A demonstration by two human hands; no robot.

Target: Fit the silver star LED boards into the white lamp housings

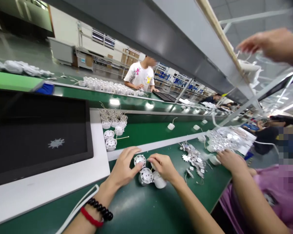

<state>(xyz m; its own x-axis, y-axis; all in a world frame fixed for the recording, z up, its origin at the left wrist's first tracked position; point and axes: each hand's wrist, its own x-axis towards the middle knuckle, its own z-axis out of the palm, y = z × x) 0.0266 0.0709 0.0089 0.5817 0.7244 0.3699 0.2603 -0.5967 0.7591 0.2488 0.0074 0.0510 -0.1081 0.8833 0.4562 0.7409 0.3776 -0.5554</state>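
Note:
My left hand (125, 166) has its thumb and fingers curved round a white round plastic housing (140, 159) with a spoked inside. Just right of it, the fingertips of my right hand (163, 166) are pinched together; what they hold is hidden. A second white housing (146, 176) sits open side up between my hands. Beneath my right hand stands another white housing (159, 180), partly covered by the hand. These parts stand close together on the green tabletop (136, 208).
On the left lies a black tray (39, 130) with a silver star-shaped plate (56, 143). Several white housings (111, 143) line the belt (148, 130). Right are a heap of silver plates (194, 157) and a co-worker's hand (230, 161). Another person's hand (271, 44) reaches in above.

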